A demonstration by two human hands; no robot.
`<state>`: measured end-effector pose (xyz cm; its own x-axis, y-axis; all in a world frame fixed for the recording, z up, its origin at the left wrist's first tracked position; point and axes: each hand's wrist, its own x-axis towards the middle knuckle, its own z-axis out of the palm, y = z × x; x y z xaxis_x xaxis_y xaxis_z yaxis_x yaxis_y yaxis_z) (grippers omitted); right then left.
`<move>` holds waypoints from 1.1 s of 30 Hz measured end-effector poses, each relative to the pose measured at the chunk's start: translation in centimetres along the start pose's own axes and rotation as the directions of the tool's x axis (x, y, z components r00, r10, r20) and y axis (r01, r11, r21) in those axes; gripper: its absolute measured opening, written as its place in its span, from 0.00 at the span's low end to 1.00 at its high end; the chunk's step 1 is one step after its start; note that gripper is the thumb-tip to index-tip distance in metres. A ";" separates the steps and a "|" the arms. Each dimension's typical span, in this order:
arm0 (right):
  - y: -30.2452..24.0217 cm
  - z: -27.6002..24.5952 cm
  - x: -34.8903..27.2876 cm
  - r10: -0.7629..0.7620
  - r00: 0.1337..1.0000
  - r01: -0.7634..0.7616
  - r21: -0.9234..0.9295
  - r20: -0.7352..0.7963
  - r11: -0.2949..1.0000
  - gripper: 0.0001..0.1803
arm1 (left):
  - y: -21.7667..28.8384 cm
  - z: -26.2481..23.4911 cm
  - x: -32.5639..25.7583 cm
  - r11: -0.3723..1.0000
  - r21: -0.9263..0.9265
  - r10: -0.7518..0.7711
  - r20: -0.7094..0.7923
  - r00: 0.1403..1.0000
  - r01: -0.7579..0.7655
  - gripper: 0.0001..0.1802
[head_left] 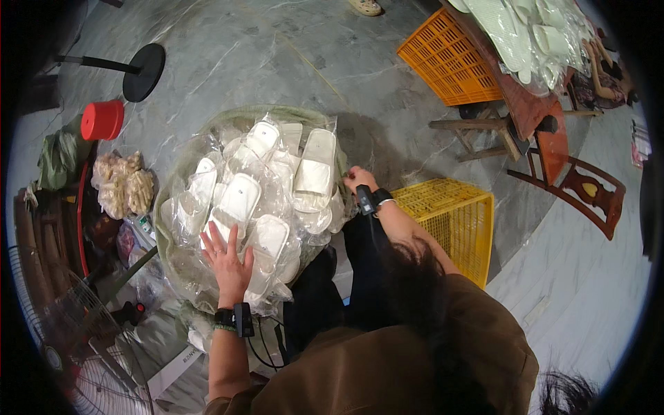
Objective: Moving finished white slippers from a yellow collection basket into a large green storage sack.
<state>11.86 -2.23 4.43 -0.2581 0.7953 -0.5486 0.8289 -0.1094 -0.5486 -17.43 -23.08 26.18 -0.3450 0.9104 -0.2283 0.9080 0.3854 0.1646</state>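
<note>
A pile of white slippers (315, 166) in clear plastic bags fills a large pale green sack (169, 238) on the floor in front of my legs. My left hand (230, 266) lies on the near left part of the pile with its fingers spread, over a bagged slipper (238, 197). At the sack's right edge is my right hand (361, 180), its fingers curled in beside the bagged slippers. What its fingertips hold, if anything, is too small to make out.
A yellow plastic crate (456, 221) stands right of my legs. Farther off are an orange crate (453, 59), a table with bagged slippers (508, 34) and a wooden chair (588, 190). Left are a red tub (102, 120), bagged tan items (124, 183) and a fan (69, 332).
</note>
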 end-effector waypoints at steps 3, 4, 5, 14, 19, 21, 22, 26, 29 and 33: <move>1.7 3.3 1.6 -0.024 0.998 0.028 -0.061 0.066 0.998 0.22 | 0.7 -0.8 0.1 0.998 0.022 -0.052 0.054 0.997 0.051 0.34; 1.9 3.9 1.9 -0.037 0.998 0.041 -0.053 0.059 0.998 0.22 | 0.7 -1.2 0.1 0.997 0.040 -0.063 0.040 0.997 0.062 0.34; 2.1 4.2 1.9 -0.073 0.997 0.073 -0.017 0.001 0.997 0.21 | 0.8 -1.6 0.0 0.999 0.025 -0.046 0.046 0.998 0.044 0.34; -0.4 -1.4 -3.3 0.248 0.954 -0.173 0.985 0.167 0.002 0.21 | 1.7 -4.7 -0.7 0.996 -0.005 -0.084 0.066 0.994 0.085 0.34; -5.9 -4.8 -9.4 0.135 0.975 -0.208 0.943 0.178 0.260 0.21 | 0.5 -7.3 -1.1 0.990 -0.049 -0.126 0.091 0.988 0.131 0.33; -7.5 -6.1 -11.6 0.053 0.994 -0.107 0.766 0.095 0.634 0.20 | -0.9 -7.9 -1.5 0.978 -0.136 -0.144 0.100 0.984 0.157 0.33; -8.2 -6.6 -12.3 0.148 0.985 -0.165 0.777 0.093 0.608 0.15 | -2.1 -8.1 -1.9 0.980 -0.063 -0.193 -0.065 0.979 0.189 0.33; -10.0 -8.2 -13.0 0.294 0.946 -0.055 0.825 -0.138 0.563 0.22 | -9.5 -7.1 -3.8 0.792 -0.021 -0.571 -0.376 0.730 0.610 0.37; -10.1 -8.6 -13.9 0.426 0.900 -0.120 0.887 -0.093 0.446 0.33 | -15.0 -3.9 -5.7 0.352 -0.122 -0.934 -0.106 0.341 0.928 0.38; -8.7 -8.7 -16.4 0.397 0.917 -0.185 0.928 0.044 0.323 0.44 | -18.6 0.3 -7.7 0.229 -0.660 -0.846 0.228 0.482 0.715 0.29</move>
<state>13.18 -9.19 23.70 0.0701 0.6594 -0.7485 -0.1453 -0.7356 -0.6616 -31.60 -37.30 24.63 -0.8805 0.0780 -0.4676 -0.1957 0.8387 0.5083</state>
